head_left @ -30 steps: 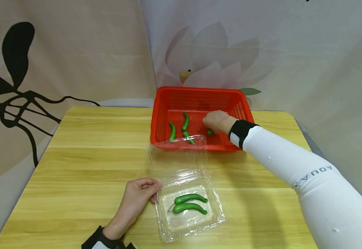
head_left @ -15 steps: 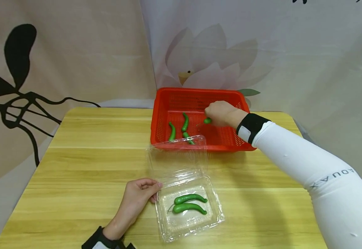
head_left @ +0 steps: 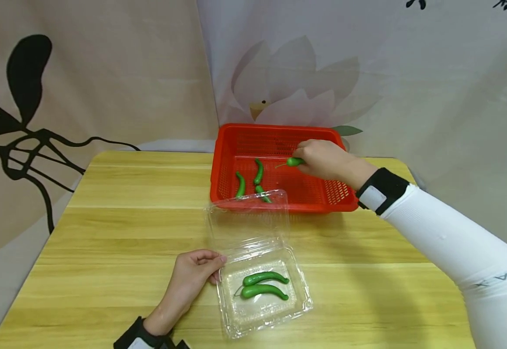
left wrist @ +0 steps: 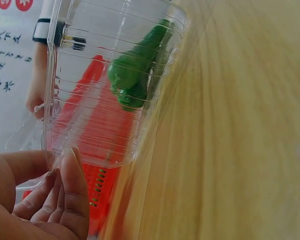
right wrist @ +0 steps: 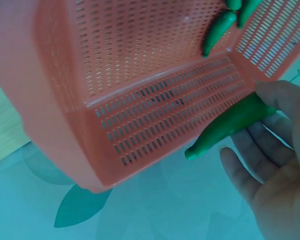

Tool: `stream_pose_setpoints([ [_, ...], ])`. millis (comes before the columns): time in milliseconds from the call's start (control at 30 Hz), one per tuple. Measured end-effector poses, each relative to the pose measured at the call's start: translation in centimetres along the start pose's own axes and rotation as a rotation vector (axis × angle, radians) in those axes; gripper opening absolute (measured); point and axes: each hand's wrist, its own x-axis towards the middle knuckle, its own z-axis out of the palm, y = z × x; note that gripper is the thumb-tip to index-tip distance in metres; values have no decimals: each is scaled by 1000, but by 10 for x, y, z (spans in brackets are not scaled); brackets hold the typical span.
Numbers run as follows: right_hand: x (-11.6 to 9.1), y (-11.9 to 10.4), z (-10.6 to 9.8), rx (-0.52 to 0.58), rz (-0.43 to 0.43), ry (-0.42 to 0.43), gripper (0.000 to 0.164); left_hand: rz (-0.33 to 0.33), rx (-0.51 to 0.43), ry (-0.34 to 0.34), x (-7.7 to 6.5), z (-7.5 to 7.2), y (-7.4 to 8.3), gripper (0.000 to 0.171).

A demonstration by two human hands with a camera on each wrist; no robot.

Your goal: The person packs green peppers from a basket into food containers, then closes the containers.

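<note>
My right hand (head_left: 323, 159) pinches a green chili pepper (right wrist: 232, 122) above the red basket (head_left: 217, 160); its thin stem points left in the head view. Three more chili peppers lie in the basket, one of them a curved pepper (head_left: 259, 170). My left hand (head_left: 194, 274) grips the left rim of a clear plastic clamshell box (head_left: 266, 320) between thumb and fingers. Two chili peppers lie side by side in that box, the nearer one a plump pepper (head_left: 264, 291). The raised clear lid (head_left: 246, 223) leans toward the basket and overlaps its front rim in the head view.
The wooden table (head_left: 127, 228) carries the box near the middle and the basket at its back edge. Behind it hangs a printed cloth backdrop (head_left: 149, 72) with a lotus and dark branches.
My right hand has drawn up and a little right from the basket's floor, bringing one chili pepper with it. The left hand and the clamshell box have stayed where they were.
</note>
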Motion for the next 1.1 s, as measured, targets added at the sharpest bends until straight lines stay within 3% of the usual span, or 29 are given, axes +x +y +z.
stream_pose_setpoints([
  [267, -19, -6, -8, 37, 0, 99, 24, -2, -2, 4, 0, -1, 0, 10],
  [1100, -51, -38, -12, 225, 17, 237, 24, 2, -10, -7, 0, 0, -1, 10],
])
